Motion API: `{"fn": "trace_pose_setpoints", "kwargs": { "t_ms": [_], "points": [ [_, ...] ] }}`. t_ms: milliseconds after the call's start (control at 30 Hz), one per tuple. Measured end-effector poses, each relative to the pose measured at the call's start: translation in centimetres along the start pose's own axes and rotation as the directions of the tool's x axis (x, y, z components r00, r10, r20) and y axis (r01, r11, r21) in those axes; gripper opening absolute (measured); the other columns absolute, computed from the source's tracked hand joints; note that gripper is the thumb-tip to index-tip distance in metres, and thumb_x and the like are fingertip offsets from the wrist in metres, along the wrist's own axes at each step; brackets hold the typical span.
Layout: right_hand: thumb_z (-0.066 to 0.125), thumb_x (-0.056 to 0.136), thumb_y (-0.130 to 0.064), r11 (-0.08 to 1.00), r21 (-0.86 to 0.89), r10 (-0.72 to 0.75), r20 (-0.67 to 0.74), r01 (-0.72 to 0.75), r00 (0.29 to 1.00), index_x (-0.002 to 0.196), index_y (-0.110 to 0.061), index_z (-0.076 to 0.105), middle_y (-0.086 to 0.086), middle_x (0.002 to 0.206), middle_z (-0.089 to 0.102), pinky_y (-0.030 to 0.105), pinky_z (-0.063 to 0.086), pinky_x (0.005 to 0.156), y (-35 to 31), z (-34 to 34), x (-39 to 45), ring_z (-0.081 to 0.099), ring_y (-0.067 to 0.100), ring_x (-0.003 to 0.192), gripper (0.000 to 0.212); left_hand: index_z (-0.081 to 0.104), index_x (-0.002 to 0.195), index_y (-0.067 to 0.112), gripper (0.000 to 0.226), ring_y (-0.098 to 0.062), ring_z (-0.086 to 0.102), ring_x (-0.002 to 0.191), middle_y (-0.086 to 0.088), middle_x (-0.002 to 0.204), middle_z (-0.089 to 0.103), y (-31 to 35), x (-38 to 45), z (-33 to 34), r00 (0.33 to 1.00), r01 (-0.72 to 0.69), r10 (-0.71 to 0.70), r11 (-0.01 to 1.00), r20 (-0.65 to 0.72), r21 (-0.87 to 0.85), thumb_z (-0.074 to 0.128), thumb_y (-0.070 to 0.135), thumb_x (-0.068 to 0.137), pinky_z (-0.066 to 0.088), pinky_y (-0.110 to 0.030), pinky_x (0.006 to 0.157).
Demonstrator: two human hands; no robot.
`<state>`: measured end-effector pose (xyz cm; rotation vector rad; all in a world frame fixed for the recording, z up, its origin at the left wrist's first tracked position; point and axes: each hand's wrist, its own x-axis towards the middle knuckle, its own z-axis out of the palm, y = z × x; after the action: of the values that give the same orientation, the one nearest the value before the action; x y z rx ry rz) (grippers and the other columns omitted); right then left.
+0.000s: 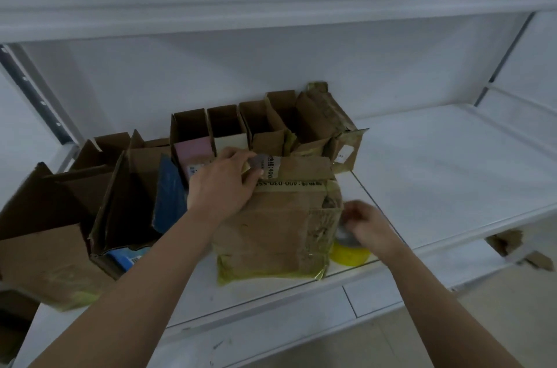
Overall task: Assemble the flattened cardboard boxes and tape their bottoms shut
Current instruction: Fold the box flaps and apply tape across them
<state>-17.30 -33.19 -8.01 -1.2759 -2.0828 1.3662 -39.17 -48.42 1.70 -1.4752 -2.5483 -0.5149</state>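
Observation:
A worn brown cardboard box [271, 229] with yellowish tape on its edges stands on the white shelf [437, 174] in front of me. My left hand [223, 183] lies on the box's top, fingers curled over the taped top flap. My right hand [369, 224] is at the box's right side, blurred. Its fingers close on the grey upper part of a yellow tape roll [351, 254] that sits at the shelf's front edge.
A row of open cardboard boxes [256, 123] stands behind the held box. Larger open boxes [126, 192], one holding a blue item, fill the shelf to the left. Another shelf board hangs overhead. Cardboard scraps [509, 242] lie on the floor at the right.

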Motion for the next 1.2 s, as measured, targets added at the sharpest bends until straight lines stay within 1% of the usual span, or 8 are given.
{"fn": "trace_pose_setpoints", "kwargs": {
  "t_ms": [100,200,467,700,800,933,1033,1200],
  "points": [
    [0.064,0.081,-0.016,0.915,-0.403,0.107,0.282,0.017,0.953,0.114,-0.023,0.061,0.002,0.112,0.065,0.036,0.048,0.097,1.9,1.4,0.3,0.060,0.024,0.110,0.035,0.049,0.135,0.028,0.044,-0.022,0.058,0.109,0.002,0.139,0.049,-0.1,0.1,0.1,1.000,0.003,-0.002,1.000,0.004,-0.012,0.045,0.049,0.097,0.040,-0.029,0.067],
    [0.062,0.085,-0.026,0.684,-0.721,0.078,0.218,0.107,0.973,0.123,-0.023,0.056,0.002,0.123,0.061,0.036,0.042,0.104,2.7,2.5,0.2,0.053,0.024,0.118,0.039,0.051,0.134,0.027,0.044,-0.022,0.058,0.107,0.002,0.137,0.050,-0.3,0.1,0.2,1.000,0.009,-0.009,1.000,0.003,-0.027,0.047,0.049,0.096,0.042,-0.029,0.067],
    [0.063,0.086,-0.028,0.705,-0.708,0.067,0.013,-0.038,0.998,0.095,-0.020,0.066,-0.001,0.097,0.066,0.027,0.048,0.073,2.2,2.4,-0.6,0.061,0.022,0.098,0.013,0.052,0.132,0.029,0.043,-0.020,0.059,0.107,0.003,0.134,0.052,-0.4,0.0,0.3,1.000,0.015,-0.015,0.999,-0.006,-0.049,0.048,0.050,0.095,0.042,-0.028,0.067],
    [0.057,0.088,-0.032,0.612,-0.790,0.090,0.111,0.033,0.990,0.115,-0.013,0.063,0.004,0.124,0.063,0.027,0.045,0.094,0.4,1.3,-0.2,0.055,0.022,0.119,0.034,0.051,0.132,0.029,0.043,-0.018,0.058,0.107,0.005,0.135,0.052,-0.5,-0.1,-0.1,1.000,0.019,-0.019,0.998,0.001,-0.054,0.046,0.051,0.096,0.044,-0.029,0.070],
    [0.059,0.092,-0.032,0.668,-0.743,0.079,0.123,0.039,0.989,0.146,-0.010,0.042,0.007,0.153,0.039,0.025,0.029,0.110,-2.1,-2.5,-1.6,0.035,0.022,0.141,0.061,0.049,0.134,0.028,0.044,-0.020,0.058,0.108,0.004,0.137,0.050,-0.5,0.1,-0.2,1.000,0.024,-0.024,0.999,0.004,-0.042,0.045,0.051,0.097,0.048,-0.032,0.073],
    [0.074,0.083,-0.012,0.907,-0.421,-0.011,-0.004,0.009,1.000,0.107,0.007,0.068,0.023,0.109,0.067,0.036,0.047,0.089,-5.9,-7.3,-4.0,0.062,0.032,0.105,0.032,0.049,0.135,0.028,0.044,-0.022,0.058,0.108,0.003,0.137,0.050,-0.4,0.2,0.0,1.000,0.012,-0.013,0.999,-0.009,-0.042,0.045,0.050,0.097,0.050,-0.034,0.074],
    [0.075,0.080,-0.006,0.956,-0.236,-0.185,-0.039,0.171,0.982,0.095,0.011,0.066,0.024,0.076,0.055,0.033,0.042,0.070,-8.8,-8.4,-5.9,0.056,0.022,0.077,0.025,0.052,0.132,0.027,0.041,-0.021,0.058,0.107,0.003,0.134,0.052,-0.2,0.0,0.1,0.999,-0.008,0.005,0.997,-0.039,-0.081,0.048,0.048,0.097,0.048,-0.033,0.073],
    [0.074,0.081,-0.005,0.906,-0.019,-0.422,-0.006,0.422,0.906,0.091,-0.003,0.073,0.022,0.088,0.069,0.032,0.051,0.076,-14.3,-6.8,-7.9,0.063,0.015,0.077,0.010,0.060,0.122,0.028,0.034,-0.019,0.060,0.100,0.003,0.122,0.060,-0.3,-0.2,0.0,0.995,-0.033,0.017,0.986,-0.098,-0.163,0.044,0.047,0.098,0.045,-0.030,0.069]
  ]
}}
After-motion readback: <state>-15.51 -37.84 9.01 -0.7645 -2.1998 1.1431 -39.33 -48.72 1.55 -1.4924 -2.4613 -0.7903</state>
